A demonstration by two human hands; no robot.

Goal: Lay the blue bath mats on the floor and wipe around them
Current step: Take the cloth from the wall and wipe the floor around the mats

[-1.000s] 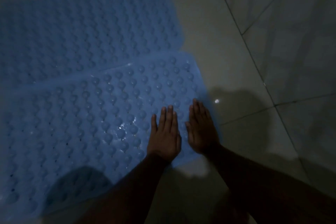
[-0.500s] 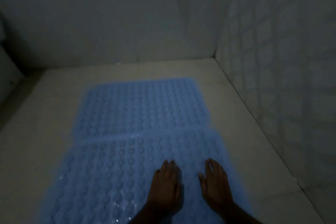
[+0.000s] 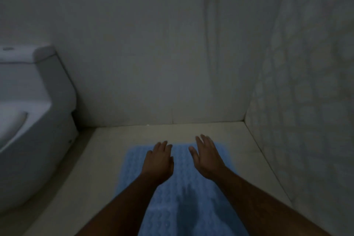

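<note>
Both hands, left hand (image 3: pixel 159 161) and right hand (image 3: pixel 206 156), hover over the bath mat (image 3: pixel 183 188), fingers spread, holding nothing; press flat toward its far edge.

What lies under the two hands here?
A blue bath mat lies under the left hand and right hand, spread on the pale floor. The hands and forearms hide parts of it; whether the palms touch it cannot be told.

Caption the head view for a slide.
Left hand and right hand, both open, over the blue bath mat near a toilet.
</note>
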